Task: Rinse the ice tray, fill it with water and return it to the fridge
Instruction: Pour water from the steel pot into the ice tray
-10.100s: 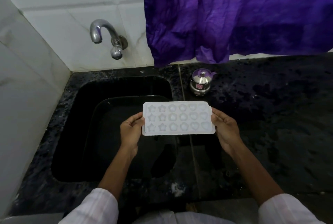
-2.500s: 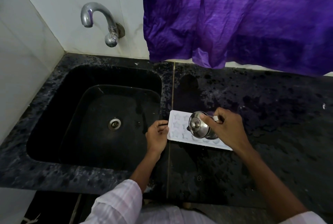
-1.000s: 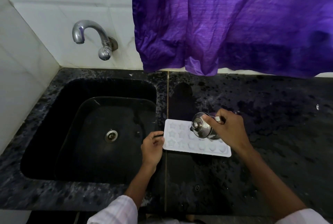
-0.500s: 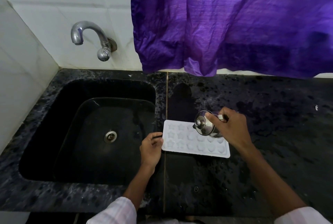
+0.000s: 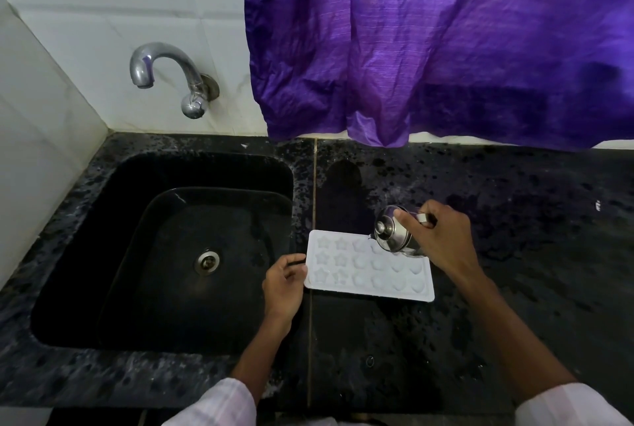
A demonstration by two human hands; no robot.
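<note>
While our right hand (image 5: pixel 442 243) is gripping the tilted steel pot (image 5: pixel 394 233) over the ice tray (image 5: pixel 368 267), our left hand (image 5: pixel 283 283) is pinching its near-left edge. We are judging the tray light, bendy and, once filled, prone to spilling, so we are planning on holding both short ends and keeping it level.

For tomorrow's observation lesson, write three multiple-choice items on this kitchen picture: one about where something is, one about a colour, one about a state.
1. Where does the ice tray lie?
A. in the sink
B. on the counter right of the sink
C. under the tap

2. What colour is the curtain?
A. purple
B. green
C. white

3. How is the steel pot held?
A. upright on the counter
B. tilted over the tray
C. upside down in the sink

Answers:
1 B: the tray rests flat on the black counter, the left hand at its edge.
2 A: the cloth is plainly purple.
3 B: the right hand tips it above the tray's far cells.
</note>
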